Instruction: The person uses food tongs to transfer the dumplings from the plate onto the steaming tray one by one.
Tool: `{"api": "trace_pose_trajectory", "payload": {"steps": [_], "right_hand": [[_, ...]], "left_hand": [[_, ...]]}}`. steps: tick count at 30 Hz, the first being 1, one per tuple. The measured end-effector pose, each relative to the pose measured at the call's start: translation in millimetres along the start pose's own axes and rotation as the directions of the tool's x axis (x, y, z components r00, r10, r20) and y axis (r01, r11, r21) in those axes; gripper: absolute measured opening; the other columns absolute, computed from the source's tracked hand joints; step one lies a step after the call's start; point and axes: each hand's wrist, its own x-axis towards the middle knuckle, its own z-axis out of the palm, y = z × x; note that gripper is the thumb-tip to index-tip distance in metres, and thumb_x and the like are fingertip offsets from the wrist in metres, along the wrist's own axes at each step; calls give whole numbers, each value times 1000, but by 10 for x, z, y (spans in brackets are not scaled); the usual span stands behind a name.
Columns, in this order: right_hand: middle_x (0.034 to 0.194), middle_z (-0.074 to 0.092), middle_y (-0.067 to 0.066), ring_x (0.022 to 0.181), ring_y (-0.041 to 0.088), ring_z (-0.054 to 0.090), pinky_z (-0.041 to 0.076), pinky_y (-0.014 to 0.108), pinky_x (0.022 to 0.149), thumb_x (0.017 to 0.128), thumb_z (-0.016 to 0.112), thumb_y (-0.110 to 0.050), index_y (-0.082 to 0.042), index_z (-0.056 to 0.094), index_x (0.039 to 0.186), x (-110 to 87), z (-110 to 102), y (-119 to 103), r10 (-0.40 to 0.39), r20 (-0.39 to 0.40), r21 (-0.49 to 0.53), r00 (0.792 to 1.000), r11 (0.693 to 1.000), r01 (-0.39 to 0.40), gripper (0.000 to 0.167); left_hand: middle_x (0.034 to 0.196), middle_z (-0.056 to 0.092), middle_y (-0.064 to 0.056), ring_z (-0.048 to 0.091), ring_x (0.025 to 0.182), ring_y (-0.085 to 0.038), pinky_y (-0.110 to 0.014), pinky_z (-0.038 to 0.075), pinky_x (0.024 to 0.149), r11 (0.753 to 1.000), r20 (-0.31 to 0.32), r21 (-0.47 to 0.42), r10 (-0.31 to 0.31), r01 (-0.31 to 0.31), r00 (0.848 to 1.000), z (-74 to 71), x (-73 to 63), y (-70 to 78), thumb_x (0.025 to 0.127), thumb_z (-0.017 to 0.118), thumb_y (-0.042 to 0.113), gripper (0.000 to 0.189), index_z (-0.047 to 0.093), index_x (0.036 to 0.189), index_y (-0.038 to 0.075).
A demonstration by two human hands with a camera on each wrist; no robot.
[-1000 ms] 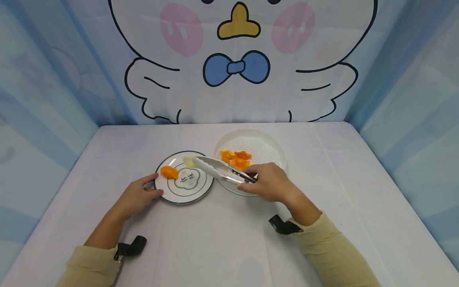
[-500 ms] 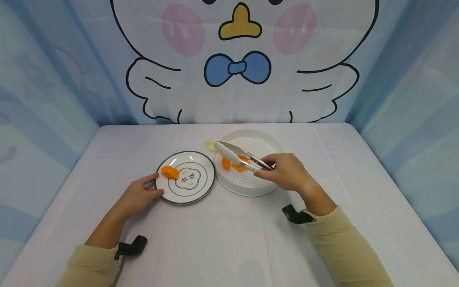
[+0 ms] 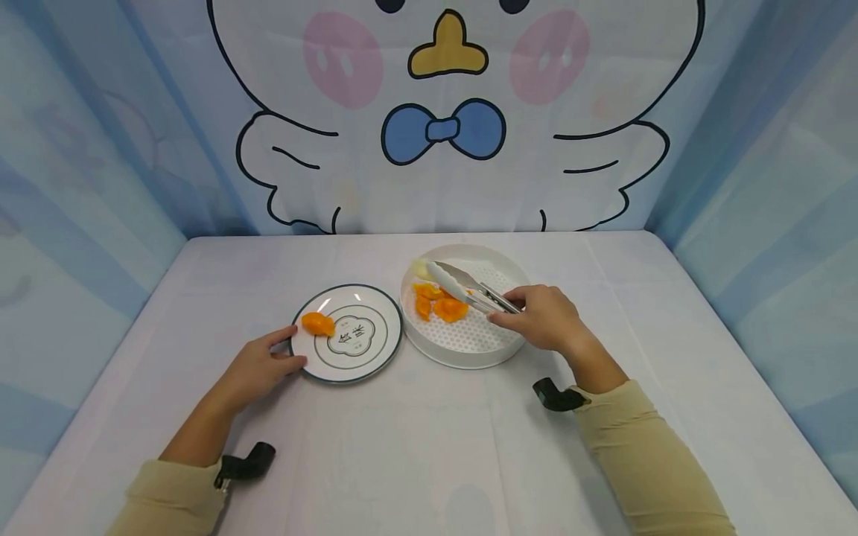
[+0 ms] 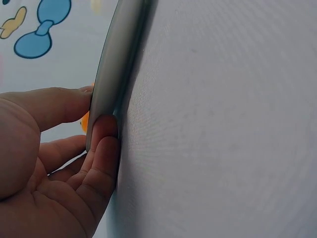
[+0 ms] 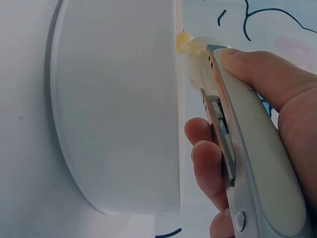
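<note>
the job looks part way done. a few orange pieces [image 3: 450,310] lie in the round white tray [image 3: 469,359]. one orange lump [image 3: 317,324] sits alone on the plate [image 3: 365,362], so that one seems left to do. the right hand [image 3: 546,320] grips the tongs [image 3: 447,281], thumb on one side and fingers curled on the other. a pale yellow piece [image 3: 421,269] is at the tips of the tongs, over the far left part of the tray and well away from the fingers. i cannot tell if it touches the tray. the left hand [image 3: 261,366] pinches the plate's edge, thumb on top and fingers under, with the orange lump near the thumb.
</note>
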Motion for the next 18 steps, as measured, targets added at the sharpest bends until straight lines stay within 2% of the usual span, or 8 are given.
{"api": "trace_pose_trajectory", "payload": {"steps": [13, 18], "right_hand": [[110, 71, 13, 86, 25, 60, 45, 37, 69, 89, 69, -47, 1, 68, 125, 22, 25, 11, 56, 21, -53, 998, 997, -55, 60], [111, 70, 14, 86, 26, 60, 46, 38, 70, 90, 69, -47, 1, 67, 125, 27, 24, -12, 75, 30, -67, 997, 995, -73, 60]], "left_hand": [[116, 59, -20, 54, 97, -28, -39, 47, 84, 1000, -3, 7, -1, 1, 1000, 8, 0, 7, 95, 68, 29, 75, 31, 157, 8], [119, 59, -21, 55, 98, -28, -40, 47, 84, 1000, -2, 3, 8, -8, 1000, 4, -2, -1, 95, 68, 30, 76, 31, 157, 7]]}}
